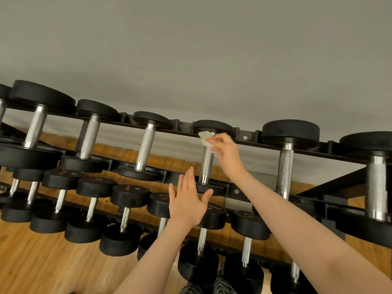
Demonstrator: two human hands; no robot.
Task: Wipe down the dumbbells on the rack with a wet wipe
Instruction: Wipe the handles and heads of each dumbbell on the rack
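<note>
A black rack (246,138) holds two rows of black dumbbells with silver handles. My right hand (225,150) pinches a crumpled white wet wipe (206,138) against the top of the knurled handle of a top-row dumbbell (206,166), just under its far weight. My left hand (187,199) is held flat, fingers straight and spread, in front of that dumbbell's near weight; whether it touches is unclear. It holds nothing.
More top-row dumbbells sit left (146,145) and right (286,166) of the wiped one. A lower row of smaller dumbbells (127,200) runs beneath. Grey wall (191,49) stands behind the rack, wooden floor (42,262) below. Checked trousers (214,287) show at the bottom edge.
</note>
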